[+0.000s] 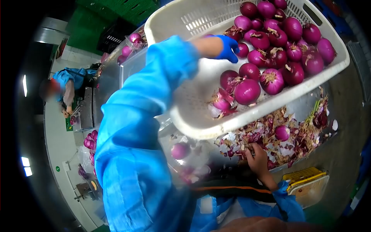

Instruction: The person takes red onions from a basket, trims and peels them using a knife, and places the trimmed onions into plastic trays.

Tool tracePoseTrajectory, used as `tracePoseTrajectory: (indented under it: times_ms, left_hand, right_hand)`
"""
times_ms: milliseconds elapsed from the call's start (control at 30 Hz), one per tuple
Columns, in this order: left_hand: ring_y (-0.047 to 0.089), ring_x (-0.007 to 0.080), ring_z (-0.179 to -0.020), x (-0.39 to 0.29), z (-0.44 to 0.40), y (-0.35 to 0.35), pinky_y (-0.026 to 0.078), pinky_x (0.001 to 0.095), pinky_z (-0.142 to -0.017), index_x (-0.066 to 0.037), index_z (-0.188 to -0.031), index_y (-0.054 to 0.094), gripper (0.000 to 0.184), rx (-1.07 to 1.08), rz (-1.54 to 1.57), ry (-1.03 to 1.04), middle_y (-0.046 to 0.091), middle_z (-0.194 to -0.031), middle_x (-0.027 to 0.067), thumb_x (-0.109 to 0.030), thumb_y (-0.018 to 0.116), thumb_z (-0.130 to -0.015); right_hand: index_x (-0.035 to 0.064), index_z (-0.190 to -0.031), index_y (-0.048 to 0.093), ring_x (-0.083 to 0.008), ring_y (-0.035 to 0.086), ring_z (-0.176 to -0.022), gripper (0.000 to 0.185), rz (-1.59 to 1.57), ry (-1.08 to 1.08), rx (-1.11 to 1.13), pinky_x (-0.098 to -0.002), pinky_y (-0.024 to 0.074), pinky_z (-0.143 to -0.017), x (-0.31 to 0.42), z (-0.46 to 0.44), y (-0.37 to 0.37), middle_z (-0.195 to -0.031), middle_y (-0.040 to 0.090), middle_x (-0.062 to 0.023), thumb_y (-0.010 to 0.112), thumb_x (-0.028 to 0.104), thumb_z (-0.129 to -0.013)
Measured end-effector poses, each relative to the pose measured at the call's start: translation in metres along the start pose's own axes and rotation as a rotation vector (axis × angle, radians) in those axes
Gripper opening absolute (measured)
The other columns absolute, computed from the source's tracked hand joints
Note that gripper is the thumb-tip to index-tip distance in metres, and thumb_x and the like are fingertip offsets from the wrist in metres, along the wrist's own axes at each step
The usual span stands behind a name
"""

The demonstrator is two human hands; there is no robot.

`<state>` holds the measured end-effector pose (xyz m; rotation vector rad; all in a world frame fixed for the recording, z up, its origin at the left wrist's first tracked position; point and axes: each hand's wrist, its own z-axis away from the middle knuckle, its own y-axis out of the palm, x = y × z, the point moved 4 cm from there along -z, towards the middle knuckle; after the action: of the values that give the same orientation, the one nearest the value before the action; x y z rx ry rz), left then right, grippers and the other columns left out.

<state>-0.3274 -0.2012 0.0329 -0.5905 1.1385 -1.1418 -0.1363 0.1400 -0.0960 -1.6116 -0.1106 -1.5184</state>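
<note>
My left hand (226, 49), in a blue glove, reaches into a white plastic basket (212, 129) of red onions (270, 58). Its fingers are parted and bent beside a small red onion (242, 50); whether they touch it is unclear. My right hand (258, 159) is bare, its fingers curled inward over the edge of a heap of onion skins and roots (266, 127). What those fingers hold, if anything, is too small to make out. A loose onion (282, 133) lies on the heap, and another onion (179, 150) sits on the metal table near my left sleeve.
A yellow basket (305, 176) stands by my right forearm. Bagged onions (91, 141) are at the left, with more onions (125, 51) at the far table edge. Another person (71, 83) in blue works at the left, and green crates (116, 13) are stacked behind.
</note>
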Motion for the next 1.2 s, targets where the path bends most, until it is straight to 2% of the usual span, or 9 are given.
tracePoseTrajectory:
  times_ms: [167,400,567,633,767,867,967,1067,1200]
  left_hand:
    - [0.065,0.0257,-0.103,-0.005,-0.032,0.055,0.049,0.0381,-0.089,-0.008,-0.120,0.063,0.059,0.658,-0.232,-0.328,0.070,-0.104,0.0088,-0.043,0.076,-0.075]
    - [0.067,0.0221,-0.089,0.034,-0.039,0.121,0.052,0.0391,-0.079,-0.011,-0.113,0.067,0.047,0.350,0.009,0.283,0.071,-0.098,0.0084,-0.038,0.076,-0.075]
    - [0.065,0.0198,-0.075,0.011,-0.034,0.084,0.052,0.0376,-0.070,-0.010,-0.097,0.072,0.021,0.644,-0.438,0.005,0.071,-0.083,0.0084,-0.025,0.068,-0.082]
    - [0.064,0.0182,-0.074,-0.018,-0.018,0.047,0.051,0.0346,-0.066,-0.009,-0.092,0.073,0.017,0.507,-0.672,0.075,0.068,-0.073,0.0067,-0.022,0.064,-0.086]
    - [0.059,0.0163,-0.106,-0.040,0.050,-0.027,0.051,0.0312,-0.091,-0.007,-0.135,0.053,0.070,-0.106,0.442,0.035,0.063,-0.119,0.0059,-0.010,0.082,-0.071]
    - [0.060,0.0180,-0.108,-0.075,0.093,-0.042,0.051,0.0331,-0.092,-0.007,-0.137,0.048,0.078,-0.312,0.674,0.202,0.062,-0.121,0.0102,-0.014,0.085,-0.069]
    - [0.058,0.0192,-0.112,-0.128,0.142,-0.031,0.049,0.0337,-0.095,-0.006,-0.141,0.044,0.082,-0.299,0.974,0.194,0.058,-0.126,0.0104,-0.013,0.085,-0.071]
    - [0.054,0.0195,-0.117,-0.160,0.175,-0.003,0.045,0.0349,-0.101,-0.006,-0.143,0.041,0.084,-0.326,0.843,0.284,0.055,-0.131,0.0107,-0.012,0.085,-0.071]
    - [0.051,0.0193,-0.122,-0.190,0.197,0.046,0.043,0.0353,-0.103,-0.003,-0.143,0.038,0.091,-0.314,0.962,0.270,0.054,-0.133,0.0103,-0.018,0.088,-0.069]
  right_hand:
    - [0.0043,-0.103,0.063,-0.0372,0.066,-0.084,0.021,-0.098,0.088,-0.015,-0.0428,0.0527,-0.073,-0.021,-0.007,0.006,-0.091,0.067,-0.0183,0.065,0.017,-0.087]
    - [-0.0025,-0.096,0.061,-0.0308,0.063,-0.075,0.017,-0.211,0.049,-0.042,-0.0377,0.0487,-0.068,0.000,-0.009,0.002,-0.084,0.064,-0.0189,0.060,0.014,-0.092]
    - [-0.0018,-0.096,0.061,-0.0313,0.063,-0.073,0.015,-0.088,0.020,-0.180,-0.0376,0.0480,-0.066,-0.004,0.008,-0.019,-0.083,0.064,-0.0171,0.062,0.012,-0.091]
    - [-0.0010,-0.095,0.061,-0.0312,0.063,-0.074,0.013,-0.075,-0.005,-0.234,-0.0372,0.0483,-0.067,-0.002,0.015,-0.025,-0.083,0.064,-0.0166,0.063,0.011,-0.090]
    - [0.0014,-0.097,0.061,-0.0319,0.064,-0.076,0.014,-0.130,-0.020,-0.262,-0.0391,0.0486,-0.067,0.012,0.023,-0.032,-0.084,0.064,-0.0165,0.063,0.014,-0.090]
    - [0.0041,-0.099,0.061,-0.0389,0.063,-0.082,0.017,-0.251,0.075,-0.198,-0.0428,0.0484,-0.069,0.019,0.020,-0.035,-0.087,0.065,-0.0180,0.062,0.019,-0.090]
    - [0.0001,-0.097,0.061,-0.0311,0.066,-0.075,0.016,-0.289,-0.105,-0.356,-0.0374,0.0493,-0.063,0.067,0.014,-0.071,-0.082,0.063,-0.0169,0.059,0.015,-0.091]
    - [0.0004,-0.100,0.063,-0.0281,0.066,-0.071,0.018,-0.120,-0.469,-0.507,-0.0349,0.0497,-0.061,0.116,0.013,-0.111,-0.081,0.063,-0.0138,0.062,0.004,-0.082]
    - [0.0051,-0.104,0.064,-0.0290,0.063,-0.072,0.036,0.261,-0.569,-0.571,-0.0375,0.0485,-0.060,0.153,0.028,-0.134,-0.088,0.062,-0.0102,0.072,0.002,-0.068]
